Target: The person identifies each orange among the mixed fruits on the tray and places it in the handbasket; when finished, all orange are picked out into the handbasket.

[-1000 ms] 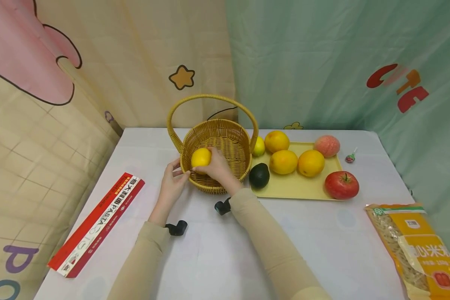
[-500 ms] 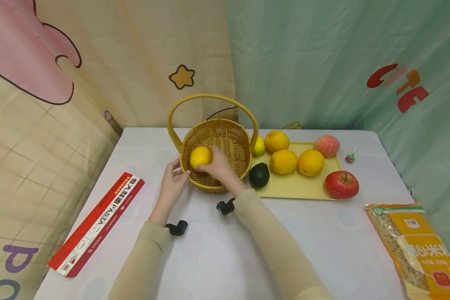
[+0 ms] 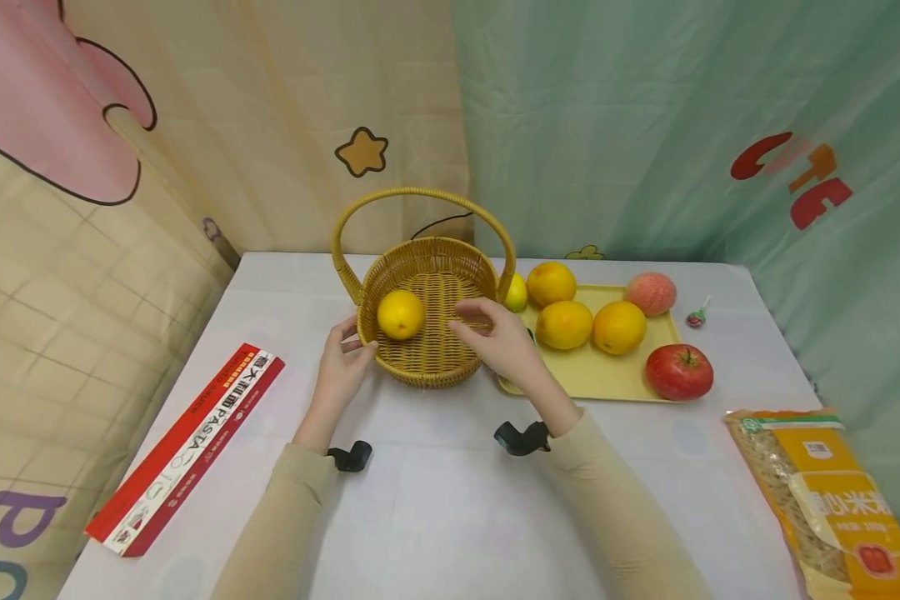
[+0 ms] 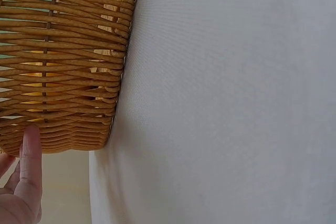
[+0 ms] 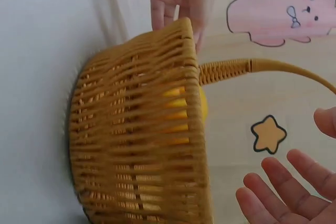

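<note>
A woven wicker basket with a tall arched handle stands at the table's back middle. Inside it, against the left wall, lies a yellow-orange fruit that looks like an orange. My left hand holds the basket's left side, its thumb near the rim; in the left wrist view one finger touches the weave. Over the basket's right front rim hovers my right hand, fingers spread and apart from the fruit, with nothing in them. The right wrist view shows those loose fingers beside the basket.
Right of the basket, a yellow tray bears several yellow fruits, a peach and a red apple. A dark green fruit is mostly hidden. A lollipop, a pasta box and a noodle bag lie around.
My right hand has let go of the orange, leaving it in the basket, and moved right to the rim. The left hand has stayed at the basket's side.
</note>
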